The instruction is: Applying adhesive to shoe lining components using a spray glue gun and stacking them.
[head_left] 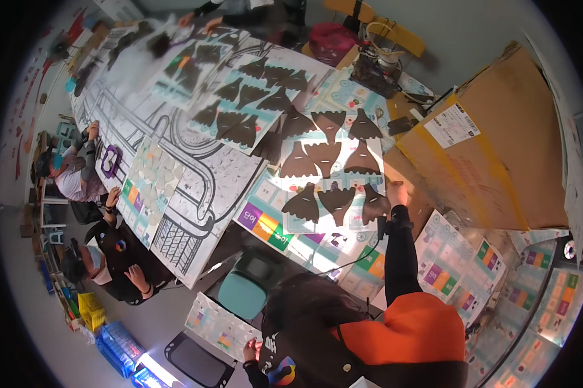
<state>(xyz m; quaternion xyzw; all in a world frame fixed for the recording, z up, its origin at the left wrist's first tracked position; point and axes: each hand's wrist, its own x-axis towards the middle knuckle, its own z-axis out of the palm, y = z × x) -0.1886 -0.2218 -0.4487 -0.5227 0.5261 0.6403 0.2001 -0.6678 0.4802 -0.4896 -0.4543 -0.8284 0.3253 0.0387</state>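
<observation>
My right hand [398, 192] is at the right edge of a white printed sheet [290, 223] on the table, its fingers looking closed; what they grip, if anything, is too small to tell. On that sheet lie several flat, dark brown, fan-shaped pieces [323, 158] with scalloped edges and small slots, in rough rows. The piece nearest my right hand [375, 205] lies just left of the wrist. Low on the left, my left hand [251, 350] has its fingers closed at the edge of a printed sheet [217, 322] bearing pale shapes.
More brown pieces [253, 94] cover sheets on the long patterned table [143, 119]. People sit along its left side; another person's hands [201, 23] reach in at the far end. A large cardboard box [492, 149] stands at right. A teal stool [242, 294] is below the table.
</observation>
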